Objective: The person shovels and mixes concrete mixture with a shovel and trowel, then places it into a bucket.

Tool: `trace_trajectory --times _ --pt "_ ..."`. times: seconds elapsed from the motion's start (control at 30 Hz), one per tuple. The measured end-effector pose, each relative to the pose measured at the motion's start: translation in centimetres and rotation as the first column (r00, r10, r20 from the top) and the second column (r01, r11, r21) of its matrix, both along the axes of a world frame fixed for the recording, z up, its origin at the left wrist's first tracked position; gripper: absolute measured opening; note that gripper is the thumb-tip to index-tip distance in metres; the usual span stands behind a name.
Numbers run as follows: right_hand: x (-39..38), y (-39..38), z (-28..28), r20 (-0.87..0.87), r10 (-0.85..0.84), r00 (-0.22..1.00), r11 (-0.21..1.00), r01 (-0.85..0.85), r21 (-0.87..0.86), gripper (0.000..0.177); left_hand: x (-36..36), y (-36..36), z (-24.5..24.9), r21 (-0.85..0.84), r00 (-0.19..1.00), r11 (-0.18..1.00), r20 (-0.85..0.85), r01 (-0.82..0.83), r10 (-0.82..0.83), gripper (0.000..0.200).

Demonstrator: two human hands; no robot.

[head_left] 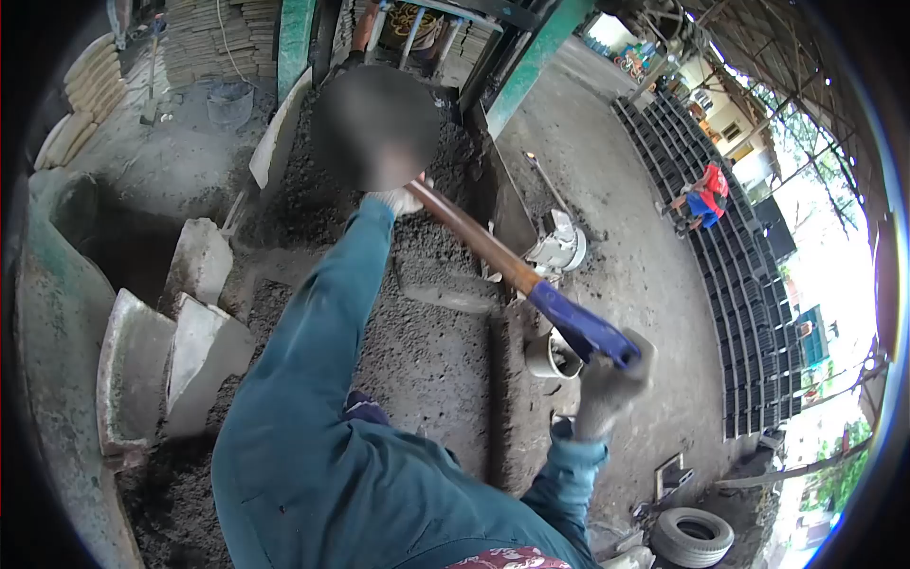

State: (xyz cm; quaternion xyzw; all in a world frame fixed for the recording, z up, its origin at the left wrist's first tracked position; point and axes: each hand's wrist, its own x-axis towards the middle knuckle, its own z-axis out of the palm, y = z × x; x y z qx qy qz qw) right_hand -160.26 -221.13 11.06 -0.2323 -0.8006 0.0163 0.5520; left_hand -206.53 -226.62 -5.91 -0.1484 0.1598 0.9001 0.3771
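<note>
I hold a shovel with a wooden shaft [474,237] and a blue grip [580,327]. My left hand [400,199], in a white glove at the end of a teal sleeve, grips the shaft far up, close to a blurred patch that hides the blade. My right hand [611,384], in a grey glove, closes around the blue end of the handle. The shaft runs diagonally over a heap of dark wet mix [417,332] on the ground.
Curved concrete slabs [175,351] lean at the left. A green machine frame [531,57] stands ahead. Two metal cans [559,248] sit beside the heap. Rows of dark blocks [749,303] cover the yard at right, where a person in red [706,194] crouches. A tyre [695,536] lies nearby.
</note>
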Motion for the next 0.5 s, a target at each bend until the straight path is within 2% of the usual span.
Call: trace_trajectory --times 0.03,0.1,0.13,0.17,0.2,0.23,0.3,0.37,0.4,0.43,0.47,0.5 --pt "0.4 2.1 -2.7 0.030 -0.079 0.996 0.996 0.080 -0.042 0.021 0.4 0.3 1.9 -0.025 0.995 0.998 0.083 0.066 -0.063 0.036" --pt "1.8 8.4 -10.6 0.006 -0.234 0.972 0.940 0.228 -0.255 0.018 0.3 4.3 1.3 -0.181 0.995 0.980 -0.066 -0.079 0.068 0.030" --pt "3.7 9.4 -11.0 -0.036 -0.164 0.986 0.807 0.113 -0.579 0.015 3.1 4.3 1.5 0.029 0.992 1.000 -0.127 -0.008 0.012 0.025" --pt "6.0 10.7 -11.8 -0.114 -0.102 0.988 0.571 -0.036 -0.820 0.013 7.7 3.1 3.4 0.109 0.989 0.993 -0.143 0.042 -0.026 0.025" --pt "8.7 14.9 -16.3 -0.319 -0.016 0.948 0.406 -0.285 -0.868 0.012 11.0 1.9 3.9 0.169 0.960 0.969 -0.246 0.180 -0.135 0.028" --pt "10.3 14.9 -17.4 -0.340 -0.130 0.931 0.259 -0.299 -0.918 0.013 15.1 0.4 4.1 0.216 0.912 0.950 -0.390 0.224 -0.127 0.028" --pt "15.7 20.3 -25.9 -0.295 -0.148 0.944 -0.010 -0.300 -0.954 0.010 22.2 -2.6 2.0 0.207 0.830 0.914 -0.521 0.348 -0.198 0.022" --pt "20.5 26.5 -37.4 -0.221 -0.195 0.956 -0.019 -0.229 -0.973 0.009 28.7 -5.5 -2.6 0.191 0.747 0.929 -0.654 0.316 -0.120 0.021" --pt "20.8 25.7 -36.9 -0.171 -0.053 0.984 -0.118 -0.176 -0.977 0.011 31.6 -6.9 -5.3 0.213 0.777 0.939 -0.624 0.268 -0.080 0.020" --pt "21.1 25.9 -38.9 -0.095 -0.060 0.994 -0.069 -0.099 -0.993 0.013 35.1 -8.5 -6.5 0.214 0.846 0.968 -0.534 0.134 0.001 0.020" --pt "21.0 25.4 -39.2 -0.062 0.005 0.998 -0.088 -0.061 -0.994 0.014 38.6 -10.0 -7.6 0.107 0.922 0.989 -0.361 -0.106 0.138 0.020" --pt "20.2 23.7 -37.7 -0.026 0.068 0.997 -0.107 -0.019 -0.994 0.016 40.8 -11.8 -9.6 -0.034 0.969 0.969 -0.052 -0.245 0.243 0.022"
